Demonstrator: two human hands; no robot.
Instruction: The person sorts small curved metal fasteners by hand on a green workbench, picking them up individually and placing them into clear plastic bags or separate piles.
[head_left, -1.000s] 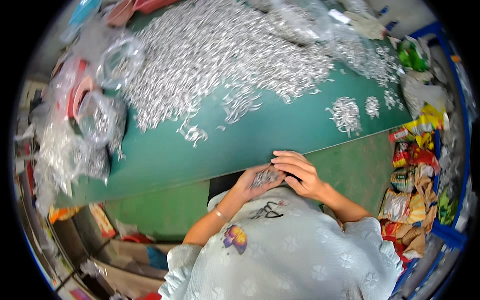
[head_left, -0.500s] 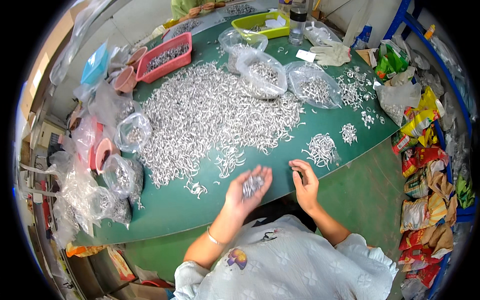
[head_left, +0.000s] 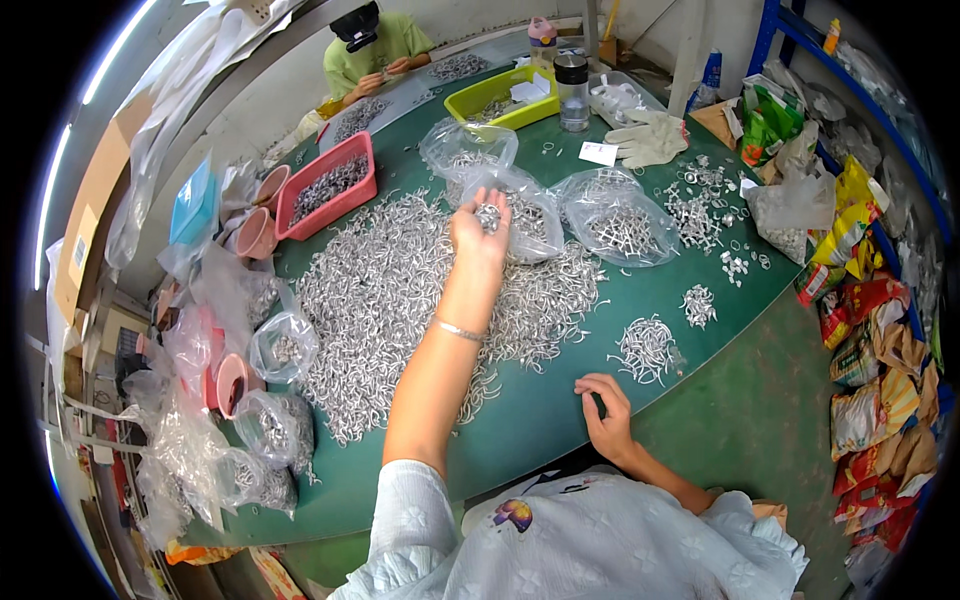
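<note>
two bare hands over a green tabletop (head_left: 530,410). l hand (head_left: 481,222) is stretched far out, palm up, fingers curled round a small clump of metal pcs (head_left: 488,216); it's at the l side of an open clear bag (head_left: 550,240) w/ silvery pcs in it, can't tell if they touch. big pile of curved pcs (head_left: 370,300) spreads to the l of that hand & back under its forearm. 2nd clear bag (head_left: 655,240) lies further to its r, pink tray (head_left: 345,212) to its l, yellow-green tray (head_left: 525,113) beyond it. r hand (head_left: 607,418) hangs near the table's close edge, fingers loosely bent, thumb apart from them; small heap (head_left: 647,350) of curved pcs just beyond it & to its r, smaller one past that. co-worker (head_left: 372,62) in green is far beyond the l hand.
</note>
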